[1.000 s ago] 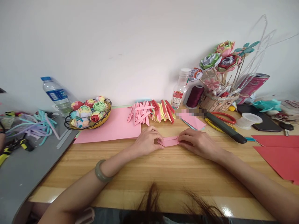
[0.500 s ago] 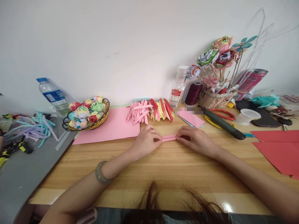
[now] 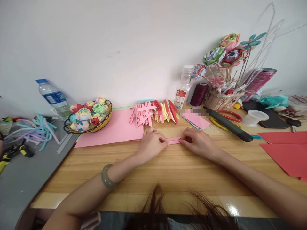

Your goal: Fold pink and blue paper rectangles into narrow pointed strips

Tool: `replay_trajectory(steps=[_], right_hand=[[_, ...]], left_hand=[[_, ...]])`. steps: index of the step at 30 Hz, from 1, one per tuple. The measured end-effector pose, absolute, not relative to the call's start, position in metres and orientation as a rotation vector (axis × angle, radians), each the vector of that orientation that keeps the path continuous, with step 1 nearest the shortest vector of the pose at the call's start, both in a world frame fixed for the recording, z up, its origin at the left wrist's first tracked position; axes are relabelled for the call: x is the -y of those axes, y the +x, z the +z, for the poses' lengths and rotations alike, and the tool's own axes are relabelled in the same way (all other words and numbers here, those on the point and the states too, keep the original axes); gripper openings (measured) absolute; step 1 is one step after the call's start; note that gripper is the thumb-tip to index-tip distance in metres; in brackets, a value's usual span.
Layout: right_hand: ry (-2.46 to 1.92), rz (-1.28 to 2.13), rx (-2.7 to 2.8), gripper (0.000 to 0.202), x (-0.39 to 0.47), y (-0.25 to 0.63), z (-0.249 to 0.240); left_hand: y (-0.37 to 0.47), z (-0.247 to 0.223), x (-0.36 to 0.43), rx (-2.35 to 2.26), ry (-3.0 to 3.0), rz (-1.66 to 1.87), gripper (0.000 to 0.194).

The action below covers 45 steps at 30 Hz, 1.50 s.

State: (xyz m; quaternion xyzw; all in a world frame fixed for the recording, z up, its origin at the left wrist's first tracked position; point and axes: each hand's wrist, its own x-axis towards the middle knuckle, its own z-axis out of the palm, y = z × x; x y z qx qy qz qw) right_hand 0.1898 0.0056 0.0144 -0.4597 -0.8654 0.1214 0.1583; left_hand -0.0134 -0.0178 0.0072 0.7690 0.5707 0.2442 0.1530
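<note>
1. Two hands meet over the wooden table (image 3: 148, 179) in the head view, with one folded pink paper strip (image 3: 173, 141) stretched between them, in front of the heaped folded pieces. Whether the strip touches the tabletop is hard to tell.
2. The left hand (image 3: 153, 143) pinches the strip's left end between thumb and curled fingers; the right hand (image 3: 201, 142) pinches the other end the same way. Gripping both ends probably holds the narrow fold straight and closed along its length.
3. Just beyond the hands lie folded pink pieces (image 3: 145, 113), with red and yellow pieces (image 3: 166, 111) against their right side; they seem grouped by colour, within easy reach. A small pink sheet (image 3: 196, 120) lies over bluish paper, near the right hand.
4. An oval basket (image 3: 108, 122), yellow with a dark looped rim, holds crumpled-looking paper flowers (image 3: 83, 114) in red, yellow, green and blue. It overlaps the large pink sheet (image 3: 115, 129) and perhaps weighs that down.
5. A wood-slatted container (image 3: 222, 101) at the back right holds stemmed paper flowers (image 3: 232, 57) upright, presumably propped by its walls, along with white sticks too crowded to identify.
6. A capped clear bottle (image 3: 181, 91) stands beside a dark purple thread spool (image 3: 199, 95); the bottle's contents, if any, are indistinct.
</note>
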Motion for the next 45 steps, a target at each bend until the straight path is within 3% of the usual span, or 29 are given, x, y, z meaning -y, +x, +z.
replay_trajectory(steps=[12, 17, 20, 27, 32, 37, 45], right_hand=[[-1.426, 0.126, 2.569, 0.014, -0.002, 0.180, 0.019], [-1.365, 0.158, 2.581, 0.012, -0.004, 0.183, 0.016], [-1.332, 0.195, 2.547, 0.010, -0.007, 0.187, 0.013], [-1.244, 0.183, 2.489, 0.007, -0.017, 0.193, 0.003], [-1.125, -0.042, 2.488, 0.023, -0.017, 0.200, 0.001], [-0.731, 0.032, 2.735, 0.038, -0.007, 0.206, 0.002], [-0.805, 0.048, 2.885, 0.062, 0.005, 0.207, 0.005]], left_hand=[[-0.008, 0.014, 0.021, -1.714, 2.278, 0.556, 0.015], [-0.010, 0.014, 0.021, -1.703, 2.314, 0.528, 0.002], [-0.015, 0.013, 0.021, -1.564, 2.449, 0.525, 0.019], [-0.021, 0.009, 0.022, -1.167, 2.826, 0.485, 0.026], [-0.019, 0.008, 0.030, -1.116, 2.954, 0.374, 0.035], [-0.016, 0.007, 0.036, -1.144, 3.058, 0.249, 0.039], [-0.008, 0.013, 0.049, -1.254, 3.153, -0.025, 0.049]])
